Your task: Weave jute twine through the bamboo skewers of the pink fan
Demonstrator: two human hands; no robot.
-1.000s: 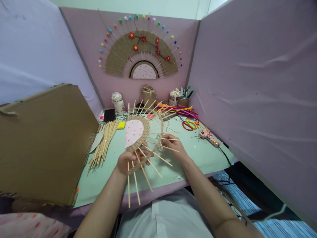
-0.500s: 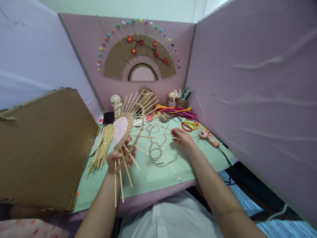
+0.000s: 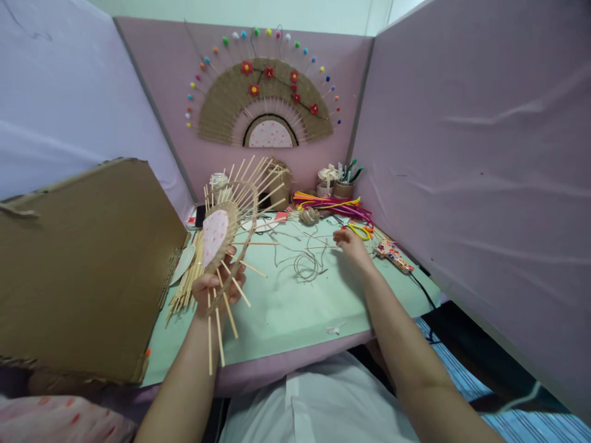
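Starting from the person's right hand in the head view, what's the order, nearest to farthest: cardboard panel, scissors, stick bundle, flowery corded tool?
From the right hand:
1. Scissors: just behind it
2. Flowery corded tool: to its right
3. Stick bundle: on the left
4. Cardboard panel: far left

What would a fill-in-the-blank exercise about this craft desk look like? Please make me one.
1. The person's ____ hand holds the stick fan.
2. Loose loops of twine lie on the pale ____ tabletop.
3. The flowers on the hanging fan have ____ petals.
4. Seen from the person's seat, the glue gun lies to the ____ of the ball of twine.

Missing words: left; green; red; right.
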